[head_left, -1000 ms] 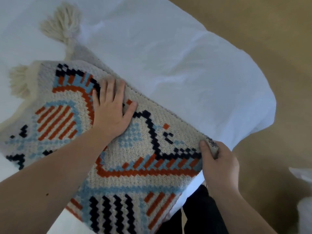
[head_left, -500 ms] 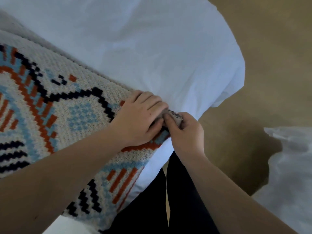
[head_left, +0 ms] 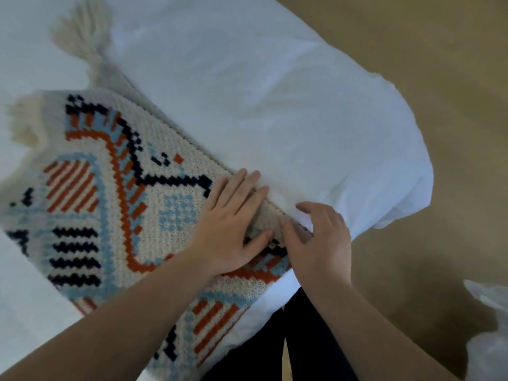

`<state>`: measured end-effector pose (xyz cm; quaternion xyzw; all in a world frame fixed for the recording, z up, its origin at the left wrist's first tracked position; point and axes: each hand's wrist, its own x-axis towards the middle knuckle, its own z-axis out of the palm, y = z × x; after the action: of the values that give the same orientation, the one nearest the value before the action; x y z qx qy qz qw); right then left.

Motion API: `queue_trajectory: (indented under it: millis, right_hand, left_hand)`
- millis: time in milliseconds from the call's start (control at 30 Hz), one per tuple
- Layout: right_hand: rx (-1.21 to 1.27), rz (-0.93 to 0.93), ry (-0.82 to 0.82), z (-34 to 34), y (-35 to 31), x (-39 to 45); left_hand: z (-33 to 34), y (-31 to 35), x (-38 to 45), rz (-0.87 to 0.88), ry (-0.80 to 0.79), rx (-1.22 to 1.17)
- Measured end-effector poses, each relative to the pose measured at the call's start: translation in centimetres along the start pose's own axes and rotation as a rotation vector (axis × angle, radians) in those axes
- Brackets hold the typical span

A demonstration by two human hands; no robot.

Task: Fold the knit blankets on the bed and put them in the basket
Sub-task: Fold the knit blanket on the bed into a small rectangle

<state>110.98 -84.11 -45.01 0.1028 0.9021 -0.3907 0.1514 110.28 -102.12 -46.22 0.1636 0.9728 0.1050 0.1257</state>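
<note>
both hands (head_left: 272, 229) press the knit blanket (head_left: 110, 204) on the bed (head_left: 275, 92).

No legible text, labels, brands, numbers or signs. Knit blanket (head_left: 115, 204) carries only a woven geometric pattern in orange, blue and black on cream; no lettering found on the white sheet (head_left: 275, 92) beside it.

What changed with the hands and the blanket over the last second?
The left hand slid from mid-blanket to the near corner and lies flat there. The right hand released its pinch on that corner and now rests on it, fingers relaxed. The knit blanket stays folded on the bed.
</note>
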Motion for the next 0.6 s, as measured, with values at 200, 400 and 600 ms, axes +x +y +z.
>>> queue_trajectory:
  millis: [200, 400, 600]
  right_hand:
    - [-0.188, -0.371, -0.221, 3.7, -6.4, 3.5]
    - [-0.282, -0.491, -0.284, 8.6, -13.4, 7.4]
    - [-0.373, -0.490, -0.341, 13.1, -21.0, 10.9]
  left_hand:
    - [-0.7, -5.0, -2.9, -0.225, -0.005, -0.009]
    - [-1.7, -11.0, -4.8, -0.371, 0.003, 0.005]
    - [-3.2, -16.8, -5.5, -0.515, 0.067, -0.073]
